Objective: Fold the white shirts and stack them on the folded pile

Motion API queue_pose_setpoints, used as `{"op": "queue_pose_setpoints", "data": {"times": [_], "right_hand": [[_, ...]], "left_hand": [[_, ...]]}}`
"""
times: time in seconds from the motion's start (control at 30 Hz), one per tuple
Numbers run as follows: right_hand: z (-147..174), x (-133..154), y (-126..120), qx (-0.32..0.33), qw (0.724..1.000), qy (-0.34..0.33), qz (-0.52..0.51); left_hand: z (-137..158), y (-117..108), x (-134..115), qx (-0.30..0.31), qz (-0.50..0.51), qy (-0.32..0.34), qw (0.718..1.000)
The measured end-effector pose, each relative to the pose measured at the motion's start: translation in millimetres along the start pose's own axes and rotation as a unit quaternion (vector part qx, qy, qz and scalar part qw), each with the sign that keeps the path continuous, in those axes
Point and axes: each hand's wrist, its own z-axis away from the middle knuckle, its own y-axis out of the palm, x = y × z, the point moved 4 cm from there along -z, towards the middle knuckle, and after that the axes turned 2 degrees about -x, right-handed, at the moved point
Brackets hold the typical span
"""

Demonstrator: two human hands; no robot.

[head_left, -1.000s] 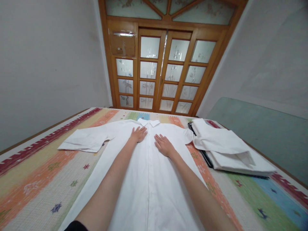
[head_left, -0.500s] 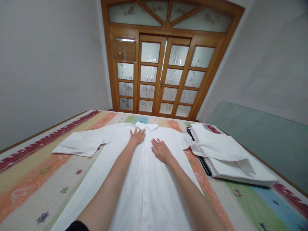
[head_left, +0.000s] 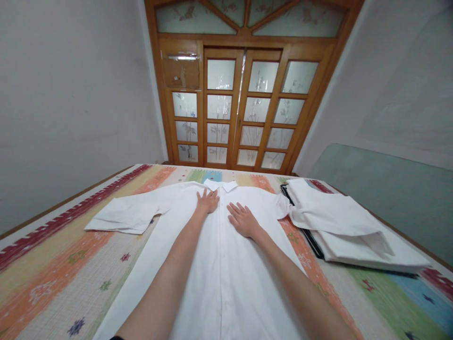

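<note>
A white collared shirt (head_left: 198, 288) lies spread out, front side up, its button strip running down the middle. My left hand (head_left: 207, 201) rests on the upper chest just under the collar (head_left: 221, 185), fingers spread. To the right of the button strip, my right hand (head_left: 242, 220) lies flat on the fabric with its fingers stretched out. Neither hand grips the cloth. The left-side sleeve (head_left: 123, 215) is laid out sideways, and the right-side sleeve (head_left: 339, 215) reaches over a pile of folded white clothes (head_left: 375, 262).
Beneath the shirt is a striped, patterned cover (head_left: 46, 278) on a bed or table. A dark edge with white piping (head_left: 311, 243) shows under the pile. A pale green board (head_left: 382, 184) stands along the right side. Wooden glass-paned doors (head_left: 244, 108) are behind, with walls either side.
The view has shifted slightly, so the shirt and pile appear a little further right. Both hands stay in nearly the same places on the shirt.
</note>
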Motion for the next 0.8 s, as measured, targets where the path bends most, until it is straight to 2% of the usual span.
{"op": "queue_pose_setpoints", "data": {"times": [0.23,0.33,0.43,0.53,0.67,0.8], "right_hand": [[-24,7,-17,-0.053,0.998,0.017,0.000],[-48,5,-24,-0.080,0.995,0.057,0.016],[-80,2,-26,-0.142,0.985,0.095,-0.001],[-109,0,-21,-0.194,0.973,0.118,-0.042],[-134,0,-5,-0.196,0.968,0.147,-0.059],[-143,-1,5,-0.199,0.966,0.156,-0.051]], "left_hand": [[-6,6,3,-0.018,0.006,-0.002,1.000],[-7,8,4,-0.039,0.012,-0.001,0.999],[-5,6,4,-0.062,0.023,0.001,0.998],[-1,5,2,-0.075,0.034,0.002,0.997],[3,3,0,-0.103,0.032,-0.002,0.994],[2,3,-1,-0.119,0.038,-0.001,0.992]]}}
